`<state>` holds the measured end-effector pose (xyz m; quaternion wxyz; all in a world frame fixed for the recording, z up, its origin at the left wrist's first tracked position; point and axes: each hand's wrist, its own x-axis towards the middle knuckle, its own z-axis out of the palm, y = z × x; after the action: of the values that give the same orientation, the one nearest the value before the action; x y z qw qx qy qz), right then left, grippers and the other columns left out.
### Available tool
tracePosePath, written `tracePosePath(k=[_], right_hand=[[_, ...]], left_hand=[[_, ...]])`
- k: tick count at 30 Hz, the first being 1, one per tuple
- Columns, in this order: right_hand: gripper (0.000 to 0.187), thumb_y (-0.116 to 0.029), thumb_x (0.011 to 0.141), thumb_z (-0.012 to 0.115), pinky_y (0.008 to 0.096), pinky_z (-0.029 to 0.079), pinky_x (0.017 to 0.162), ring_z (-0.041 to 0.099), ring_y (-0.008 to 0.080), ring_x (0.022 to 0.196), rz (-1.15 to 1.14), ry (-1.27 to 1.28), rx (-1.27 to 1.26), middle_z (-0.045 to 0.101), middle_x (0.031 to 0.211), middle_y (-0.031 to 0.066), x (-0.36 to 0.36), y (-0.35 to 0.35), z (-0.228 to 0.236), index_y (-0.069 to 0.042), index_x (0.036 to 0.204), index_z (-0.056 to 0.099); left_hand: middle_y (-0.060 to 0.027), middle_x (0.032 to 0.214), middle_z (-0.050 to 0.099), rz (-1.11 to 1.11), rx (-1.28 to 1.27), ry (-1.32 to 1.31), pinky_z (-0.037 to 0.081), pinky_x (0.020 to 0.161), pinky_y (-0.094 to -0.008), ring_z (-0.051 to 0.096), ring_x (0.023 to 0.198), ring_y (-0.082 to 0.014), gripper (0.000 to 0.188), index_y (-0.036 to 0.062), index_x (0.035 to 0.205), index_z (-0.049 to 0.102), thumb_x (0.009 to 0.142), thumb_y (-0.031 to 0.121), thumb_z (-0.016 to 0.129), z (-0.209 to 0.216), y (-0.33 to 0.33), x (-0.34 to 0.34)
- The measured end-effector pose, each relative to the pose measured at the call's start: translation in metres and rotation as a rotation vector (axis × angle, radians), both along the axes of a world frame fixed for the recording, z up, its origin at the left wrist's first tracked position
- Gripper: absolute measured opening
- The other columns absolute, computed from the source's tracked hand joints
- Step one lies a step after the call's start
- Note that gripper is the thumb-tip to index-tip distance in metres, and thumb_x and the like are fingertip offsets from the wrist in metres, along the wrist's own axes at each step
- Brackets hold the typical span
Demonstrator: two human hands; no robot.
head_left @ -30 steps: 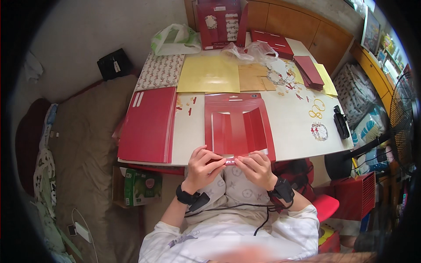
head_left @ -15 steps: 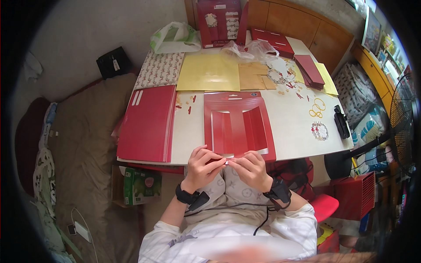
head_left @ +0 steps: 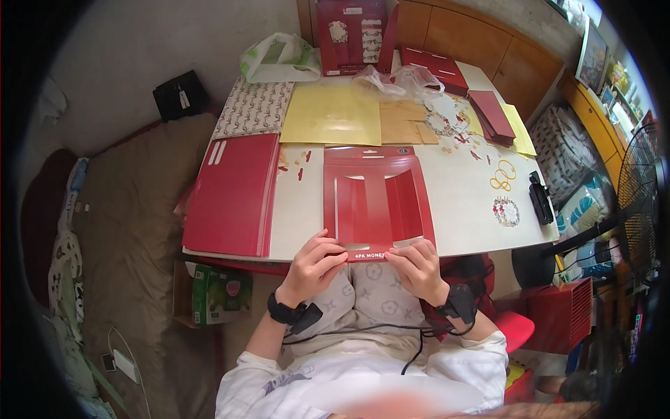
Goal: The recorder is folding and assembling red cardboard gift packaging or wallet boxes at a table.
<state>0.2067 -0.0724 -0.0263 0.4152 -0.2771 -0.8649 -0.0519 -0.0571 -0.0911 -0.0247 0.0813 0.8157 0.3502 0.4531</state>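
A red cardboard packaging blank [head_left: 375,202] with two cut-out windows and folded flaps lies at the front edge of the table, its front strip jutting a little past the edge. On the left end of that strip, my left hand [head_left: 315,264] is closed, thumb and fingers pinching the card. My right hand [head_left: 421,268] grips the same strip at the right end. White lettering shows between the two hands. To the left is a stack of flat red cardboard sheets [head_left: 230,195].
Patterned sheets [head_left: 255,109], a yellow sheet [head_left: 331,115] and tan card pieces [head_left: 405,122] lie farther back. A red display box [head_left: 354,42] stands behind them. Toward the right are yellow rings [head_left: 502,174], a wreath-shaped cut-out [head_left: 506,211], a black device [head_left: 539,197] and a fan [head_left: 638,188].
My hands have moved apart, from fingertips meeting at the middle of the front strip to its two ends. The strip with white lettering now shows between them.
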Motion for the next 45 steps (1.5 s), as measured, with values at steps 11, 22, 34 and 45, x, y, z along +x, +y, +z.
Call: tracePosePath(k=[11, 22, 34, 45], right_hand=[[0.026, -0.006, 0.074, 0.075, 0.0374, 0.048, 0.078, 0.059, 0.0229, 0.084, 0.02, 0.029, -0.012, 0.067, 0.094, 0.002, 0.013, -0.001, 0.002, -0.008, 0.1, 0.071], [0.021, -0.005, 0.075, 0.075, 0.0373, 0.047, 0.077, 0.058, 0.0236, 0.083, -0.007, 0.01, -0.055, 0.064, 0.088, 0.0018, 0.028, 0.001, -0.002, -0.008, 0.095, 0.071], [0.026, -0.008, 0.075, 0.077, 0.0365, 0.047, 0.083, 0.059, 0.024, 0.088, 0.003, 0.036, -0.135, 0.067, 0.098, 0.0006, 0.044, 0.002, 0.001, -0.011, 0.099, 0.071], [0.023, -0.007, 0.075, 0.078, 0.0363, 0.049, 0.082, 0.061, 0.0222, 0.086, 0.016, 0.026, -0.086, 0.069, 0.093, 0.0, 0.047, 0.004, 0.003, -0.01, 0.097, 0.073]], left_hand=[[-0.0087, 0.101, 0.067, 0.0, -0.007, 0.028, 0.051, 0.1, -0.048, 0.064, 0.103, -0.0291, 0.019, 0.0047, 0.092, 0.069, 0.075, 0.0, 0.077, 0.008, -0.004, 0.0], [-0.0107, 0.108, 0.068, 0.048, 0.017, 0.055, 0.053, 0.093, -0.0451, 0.063, 0.11, -0.0337, 0.018, 0.0043, 0.089, 0.067, 0.074, 0.001, 0.076, 0.005, -0.005, -0.013], [-0.0106, 0.107, 0.069, 0.025, -0.023, 0.04, 0.053, 0.092, -0.0441, 0.063, 0.109, -0.0338, 0.017, 0.0048, 0.088, 0.068, 0.074, 0.001, 0.076, 0.007, -0.004, -0.015], [-0.0108, 0.108, 0.07, 0.024, -0.08, 0.015, 0.052, 0.095, -0.0456, 0.063, 0.111, -0.0348, 0.019, 0.0053, 0.088, 0.07, 0.072, -0.003, 0.078, 0.004, -0.004, -0.015]])
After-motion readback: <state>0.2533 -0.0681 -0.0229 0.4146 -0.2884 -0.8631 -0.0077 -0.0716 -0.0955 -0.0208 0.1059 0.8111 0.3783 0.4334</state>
